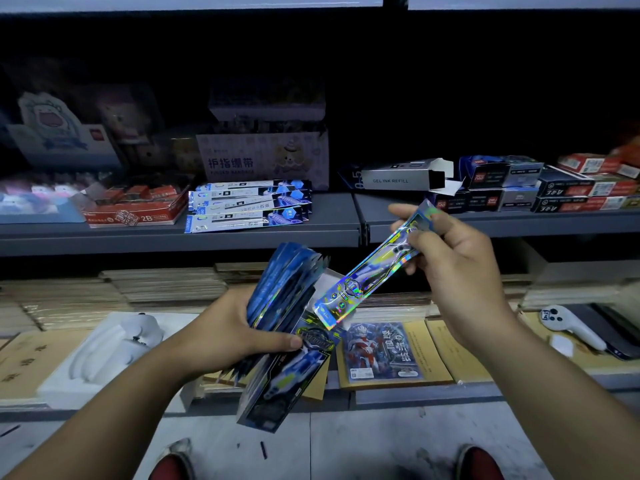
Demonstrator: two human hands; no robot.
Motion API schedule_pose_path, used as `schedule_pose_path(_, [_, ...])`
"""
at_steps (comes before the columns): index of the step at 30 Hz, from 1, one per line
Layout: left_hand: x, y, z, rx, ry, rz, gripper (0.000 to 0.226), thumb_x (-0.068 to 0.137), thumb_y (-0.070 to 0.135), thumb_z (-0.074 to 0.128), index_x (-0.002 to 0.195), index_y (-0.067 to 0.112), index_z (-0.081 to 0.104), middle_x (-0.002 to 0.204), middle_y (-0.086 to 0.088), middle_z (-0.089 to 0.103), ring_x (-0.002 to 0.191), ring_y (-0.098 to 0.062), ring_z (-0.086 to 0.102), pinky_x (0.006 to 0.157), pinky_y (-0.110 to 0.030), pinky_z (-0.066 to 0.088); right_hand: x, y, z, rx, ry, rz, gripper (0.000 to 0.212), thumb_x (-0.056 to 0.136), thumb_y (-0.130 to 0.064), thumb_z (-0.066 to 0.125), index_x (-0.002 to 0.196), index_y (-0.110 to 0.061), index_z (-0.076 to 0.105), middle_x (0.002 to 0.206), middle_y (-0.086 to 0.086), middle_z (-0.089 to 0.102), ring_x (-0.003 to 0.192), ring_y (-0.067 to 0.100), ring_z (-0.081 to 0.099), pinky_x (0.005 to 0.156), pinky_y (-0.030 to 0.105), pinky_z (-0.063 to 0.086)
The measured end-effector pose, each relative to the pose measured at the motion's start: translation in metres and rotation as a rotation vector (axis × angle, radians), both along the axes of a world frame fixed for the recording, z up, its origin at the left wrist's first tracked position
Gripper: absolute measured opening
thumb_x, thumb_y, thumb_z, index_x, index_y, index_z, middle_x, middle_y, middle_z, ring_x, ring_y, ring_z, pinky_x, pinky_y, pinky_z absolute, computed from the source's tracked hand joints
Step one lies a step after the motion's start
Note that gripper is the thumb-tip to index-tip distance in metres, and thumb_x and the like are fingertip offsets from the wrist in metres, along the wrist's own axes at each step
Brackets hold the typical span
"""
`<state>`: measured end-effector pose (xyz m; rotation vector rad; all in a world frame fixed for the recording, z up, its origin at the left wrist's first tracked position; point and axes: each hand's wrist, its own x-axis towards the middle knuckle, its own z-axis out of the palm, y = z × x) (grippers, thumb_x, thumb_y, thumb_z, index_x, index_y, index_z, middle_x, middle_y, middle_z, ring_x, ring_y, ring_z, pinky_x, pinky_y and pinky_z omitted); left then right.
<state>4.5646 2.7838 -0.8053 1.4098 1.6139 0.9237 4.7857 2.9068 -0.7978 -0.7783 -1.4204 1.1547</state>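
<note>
Right hand (460, 268) pinched one long holographic foil pen packet (372, 268) by its upper end; long axis ran down-left toward the left hand (239, 327). Left hand gripped a fanned bundle of blue packets (280, 327), probably the same product, just beside the packet's lower end.

Upper shelf (332, 216), left to right: 2B pencil tray (135, 209), stack of refill packets (249, 209) just beside it, gel ink refill box (401, 178) on its side, stacked small boxes (571, 192) at far right.
Behind the stack: finger bandage box (263, 157).
Lower shelf (415, 396), below: foam tray (69, 372) at left, card pack (381, 351) at centre, controller (568, 323) at right, notebook stacks (166, 285) behind.
Before both shelves: bundle of packets (277, 327) in left hand (239, 327); single packet (374, 275) in right hand (457, 258), above and right of the bundle.
</note>
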Motion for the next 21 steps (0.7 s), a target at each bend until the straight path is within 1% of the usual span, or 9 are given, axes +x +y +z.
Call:
schedule_pose_path(3, [0.003, -0.003, 0.006, 0.000, -0.021, -0.025, 0.025, 0.080, -0.003, 0.079, 0.076, 0.012, 0.059, 0.047, 0.013, 0.060, 0.041, 0.007, 0.051, 0.044, -0.007, 0.038, 0.002, -0.002, 0.001, 0.107, -0.072, -0.021, 0.040, 0.102, 0.000, 0.049, 0.111, -0.029, 0.076, 0.115, 0.009, 0.070, 0.082, 0.015, 0.056, 0.065, 0.025, 0.047])
schedule_pose_path(4, [0.003, -0.003, 0.007, -0.006, -0.026, -0.034, 0.026, 0.080, -0.004, 0.078, 0.075, 0.012, 0.058, 0.046, 0.012, 0.059, 0.039, 0.007, 0.051, 0.043, -0.007, 0.038, 0.003, -0.002, 0.002, 0.137, -0.087, -0.028, 0.040, 0.102, 0.000, 0.049, 0.113, -0.027, 0.075, 0.115, 0.007, 0.069, 0.084, 0.013, 0.057, 0.068, 0.025, 0.047])
schedule_pose_path(6, [0.004, -0.005, 0.009, -0.019, -0.031, -0.047, 0.027, 0.081, -0.006, 0.077, 0.074, 0.011, 0.057, 0.045, 0.011, 0.059, 0.038, 0.006, 0.051, 0.042, -0.007, 0.039, 0.003, -0.002, 0.001, 0.191, -0.118, -0.043, 0.038, 0.103, 0.001, 0.049, 0.118, -0.023, 0.074, 0.112, -0.001, 0.068, 0.089, 0.007, 0.059, 0.078, 0.031, 0.046])
schedule_pose_path(8, [0.005, -0.005, 0.010, -0.023, -0.029, -0.049, 0.030, 0.080, -0.006, 0.078, 0.071, 0.013, 0.056, 0.045, 0.011, 0.058, 0.039, 0.005, 0.051, 0.043, -0.008, 0.039, 0.002, -0.002, 0.001, 0.213, -0.129, -0.033, 0.036, 0.103, 0.001, 0.050, 0.119, -0.021, 0.074, 0.109, -0.006, 0.067, 0.092, 0.000, 0.060, 0.084, 0.029, 0.046])
schedule_pose_path(10, [0.005, -0.005, 0.010, -0.025, -0.023, -0.050, 0.031, 0.080, -0.005, 0.078, 0.071, 0.014, 0.057, 0.046, 0.012, 0.059, 0.040, 0.006, 0.052, 0.044, -0.008, 0.039, 0.000, -0.003, -0.001, 0.222, -0.139, -0.011, 0.035, 0.103, 0.001, 0.051, 0.119, -0.021, 0.074, 0.108, -0.008, 0.066, 0.093, -0.002, 0.061, 0.086, 0.028, 0.045])
schedule_pose_path(13, [0.006, -0.006, 0.011, -0.024, -0.018, -0.038, 0.026, 0.080, -0.002, 0.079, 0.075, 0.015, 0.060, 0.049, 0.014, 0.061, 0.044, 0.006, 0.054, 0.047, -0.008, 0.041, -0.003, -0.006, -0.004, 0.237, -0.193, 0.049, 0.034, 0.104, -0.001, 0.051, 0.121, -0.022, 0.073, 0.101, -0.019, 0.062, 0.091, -0.004, 0.059, 0.085, 0.021, 0.043])
schedule_pose_path(16, [0.008, -0.006, 0.012, -0.016, -0.030, -0.017, 0.030, 0.080, -0.005, 0.077, 0.074, 0.016, 0.057, 0.046, 0.014, 0.059, 0.041, 0.005, 0.054, 0.045, -0.007, 0.040, -0.004, -0.008, -0.005, 0.291, -0.269, 0.076, 0.034, 0.102, 0.001, 0.054, 0.123, -0.019, 0.073, 0.103, -0.016, 0.065, 0.096, -0.004, 0.061, 0.084, 0.012, 0.041])
schedule_pose_path(18, [0.009, -0.007, 0.013, -0.001, -0.036, 0.000, 0.031, 0.080, -0.005, 0.077, 0.075, 0.017, 0.056, 0.046, 0.015, 0.059, 0.041, 0.004, 0.055, 0.046, -0.005, 0.040, -0.004, -0.012, -0.004, 0.364, -0.392, 0.094, 0.033, 0.100, 0.000, 0.058, 0.121, -0.020, 0.074, 0.106, -0.009, 0.065, 0.100, 0.000, 0.062, 0.085, 0.008, 0.040])
schedule_pose_path(21, [0.009, -0.007, 0.013, 0.031, -0.037, 0.029, 0.027, 0.079, -0.003, 0.079, 0.082, 0.015, 0.059, 0.049, 0.014, 0.062, 0.044, 0.004, 0.057, 0.047, -0.006, 0.040, -0.007, -0.017, -0.009, 0.351, -0.575, 0.219, 0.027, 0.098, -0.011, 0.065, 0.119, -0.026, 0.075, 0.105, -0.008, 0.060, 0.094, 0.006, 0.061, 0.081, 0.012, 0.045])
